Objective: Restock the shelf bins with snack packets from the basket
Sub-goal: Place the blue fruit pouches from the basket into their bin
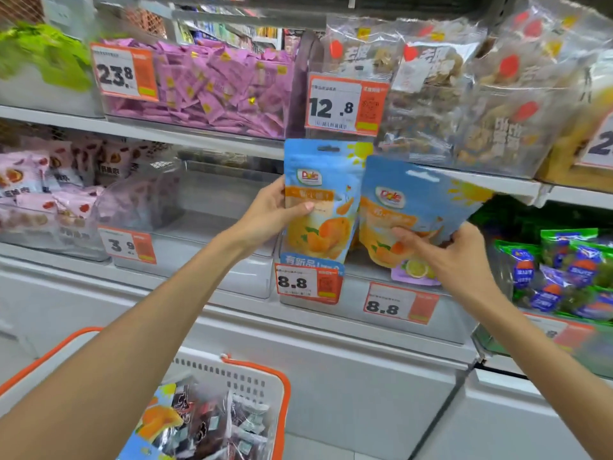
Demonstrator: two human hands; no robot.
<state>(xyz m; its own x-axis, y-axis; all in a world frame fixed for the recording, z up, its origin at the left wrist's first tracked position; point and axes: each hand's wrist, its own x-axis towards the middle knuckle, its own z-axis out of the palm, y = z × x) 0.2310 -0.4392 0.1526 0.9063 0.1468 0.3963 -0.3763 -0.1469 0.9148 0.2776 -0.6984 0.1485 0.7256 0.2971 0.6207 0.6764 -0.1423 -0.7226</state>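
Holding two blue Dole pouches, left hand (275, 210) grips one (318, 207), right hand (454, 257) pinches one (414, 207).

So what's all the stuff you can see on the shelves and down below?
Dole pouches: two held, blue with orange fruit, at the middle bin; another in the basket.
Pink packets: many, top shelf bin.
Clear snack bags: several, top right.
Pale pink packets: many, middle left.
Green and blue bags: several, far right.
Price tags: at least five, white and orange.
Basket: one, white with orange rim, bottom left.
Left hand: holds the upright pouch.
Right hand: holds the tilted pouch.
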